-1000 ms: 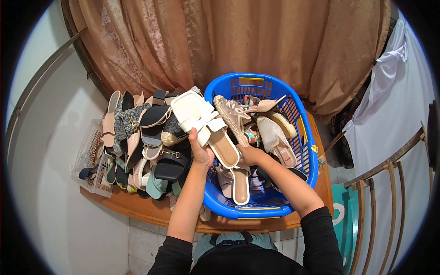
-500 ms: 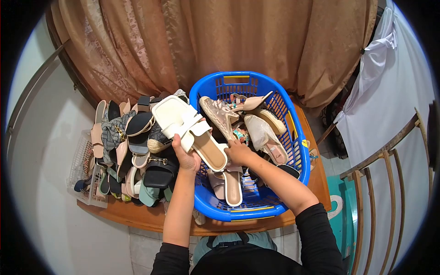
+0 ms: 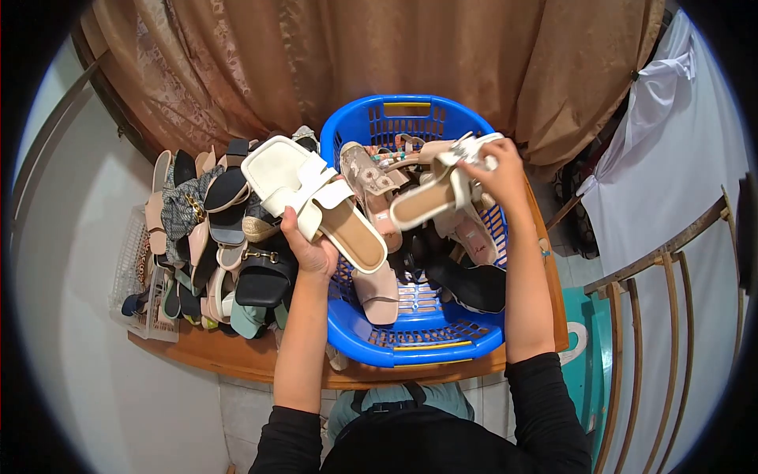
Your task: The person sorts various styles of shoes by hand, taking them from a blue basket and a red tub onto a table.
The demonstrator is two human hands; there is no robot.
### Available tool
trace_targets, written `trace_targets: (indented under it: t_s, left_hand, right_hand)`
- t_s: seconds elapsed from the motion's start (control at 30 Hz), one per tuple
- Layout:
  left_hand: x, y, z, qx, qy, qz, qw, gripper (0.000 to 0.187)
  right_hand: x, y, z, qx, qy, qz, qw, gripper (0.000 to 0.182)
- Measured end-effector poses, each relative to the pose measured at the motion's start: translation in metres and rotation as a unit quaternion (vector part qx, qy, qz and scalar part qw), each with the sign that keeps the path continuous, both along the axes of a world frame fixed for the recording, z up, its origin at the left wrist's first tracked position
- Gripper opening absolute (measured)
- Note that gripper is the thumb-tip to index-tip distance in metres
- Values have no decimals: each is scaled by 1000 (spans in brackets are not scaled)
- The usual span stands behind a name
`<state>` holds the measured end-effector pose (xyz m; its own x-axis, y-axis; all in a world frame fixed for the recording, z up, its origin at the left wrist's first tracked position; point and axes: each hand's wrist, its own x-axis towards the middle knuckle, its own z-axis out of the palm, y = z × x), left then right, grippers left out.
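My left hand [image 3: 309,253] grips a pair of white slide sandals [image 3: 354,235] with tan insoles, held together at the left rim of the blue basket [image 3: 339,341]. Above the basket's right side, my right hand [image 3: 505,180] pinches another white-strapped sandal [image 3: 426,202] by its strap end, its tan insole facing up. Inside the basket, a pale pink slide [image 3: 377,297] lies near the front and a black shoe [image 3: 476,286] at the right. A patterned espadrille [image 3: 365,175] and a sandal with a pink insole [image 3: 478,243] rest farther back.
Left of the basket, a heap of assorted shoes [image 3: 225,209] covers the wooden table [image 3: 229,357], partly in a clear plastic crate [image 3: 125,288]. Brown curtains [image 3: 410,47] hang behind. To the right stand a slatted wooden frame [image 3: 628,332] and a teal object [image 3: 583,395].
My right hand has risen from inside the basket toward the upper right, lifting the white-strapped sandal. My left hand keeps hold of the pair, slightly higher and farther left.
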<state>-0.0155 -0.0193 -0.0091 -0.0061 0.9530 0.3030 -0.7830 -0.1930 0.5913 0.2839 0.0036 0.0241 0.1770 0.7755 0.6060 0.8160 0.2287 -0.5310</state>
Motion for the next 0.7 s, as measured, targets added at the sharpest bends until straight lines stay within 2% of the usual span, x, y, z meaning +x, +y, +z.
trace_targets:
  t_s: [0.13, 0.27, 0.33, 0.4, 0.43, 0.47, 0.53, 0.57, 0.63, 0.7]
  left_hand:
    - [1, 1, -2, -23, 1, 19, 1000, 77]
    - [-1, 2, -1, -33, 8, 20, 999, 76]
    - [0, 1, 1, -35, 6, 22, 999, 76]
    - [2, 1, 1, -46, -2, 38, 998, 76]
    - [2, 1, 0, -48, -2, 36, 998, 76]
    - [1, 1, 0, -42, 7, 31, 999, 76]
    - [-1, 2, -2, -37, 16, 26, 999, 76]
    - [-2, 3, -4, -33, 18, 23, 999, 76]
    - [-3, 3, -6, -30, 19, 22, 999, 76]
    - [-2, 3, -6, -28, 21, 24, 999, 76]
  right_hand:
    - [21, 3, -5, 55, 100, -100, 988, 39]
    - [30, 4, -8, 10, 118, -133, 984, 44]
    - [33, 11, -19, -48, 55, -113, 991, 42]
    - [35, 24, -42, -89, 61, 4, 994, 36]
    - [30, 21, -50, -170, 62, 34, 983, 33]
    - [32, 25, -57, -245, 32, 122, 961, 36]
    - [22, 11, -54, -305, -108, 141, 936, 37]
    - [18, 7, -48, -305, -108, 141, 936, 37]
    - [12, 1, -33, -313, 2, 86, 946, 38]
    - [13, 0, -25, -325, -25, 73, 942, 38]
